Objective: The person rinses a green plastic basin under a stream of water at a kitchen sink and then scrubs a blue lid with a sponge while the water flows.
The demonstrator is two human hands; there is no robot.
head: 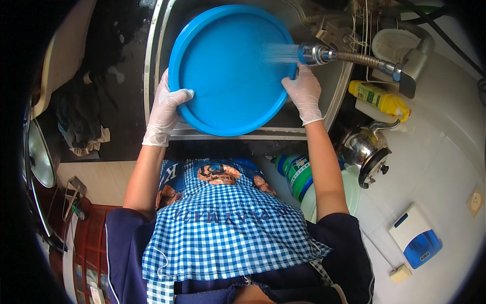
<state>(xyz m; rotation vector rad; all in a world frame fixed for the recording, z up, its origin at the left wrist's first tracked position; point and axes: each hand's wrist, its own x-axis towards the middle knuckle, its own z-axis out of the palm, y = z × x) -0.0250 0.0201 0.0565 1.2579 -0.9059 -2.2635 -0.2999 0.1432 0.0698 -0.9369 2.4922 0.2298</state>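
Note:
A round blue plastic lid or shallow tray with a raised rim is held over a metal sink. My left hand, in a thin translucent glove, grips its left rim with the thumb on the inner face. My right hand, gloved the same way, grips the right rim. Just above that hand, a faucet head on a flexible metal neck sprays water across the blue surface. Fingers behind the rim are hidden.
Right of the sink stand a yellow bottle, a shiny metal kettle and a wire rack. On the dark counter at left lies a crumpled dark cloth. A green and blue container sits below, near my right forearm.

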